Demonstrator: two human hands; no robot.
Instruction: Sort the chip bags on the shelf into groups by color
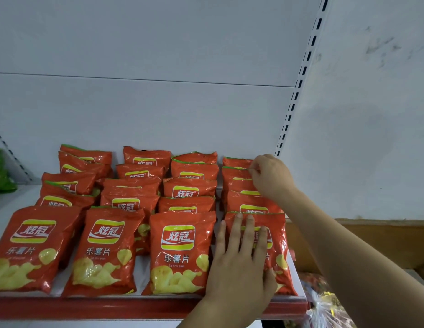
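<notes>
Several red chip bags stand in four rows on the white shelf (pixel 12 204). My left hand (pixel 241 256) lies flat with straight fingers on the front bag of the rightmost row (pixel 277 235). My right hand (pixel 269 177) reaches to the back of that row, and its fingertips pinch the top edge of a rear red bag (pixel 236 172). The front bags of the other rows (pixel 180 252) stand upright, showing yellow chips and a yellow logo.
Green bags (pixel 0 171) lie at the far left beyond a shelf bracket. The shelf has a red front rail (pixel 111 306). Clear-wrapped packets (pixel 324 304) sit below at the right. A slotted upright (pixel 298 84) and a white wall bound the right side.
</notes>
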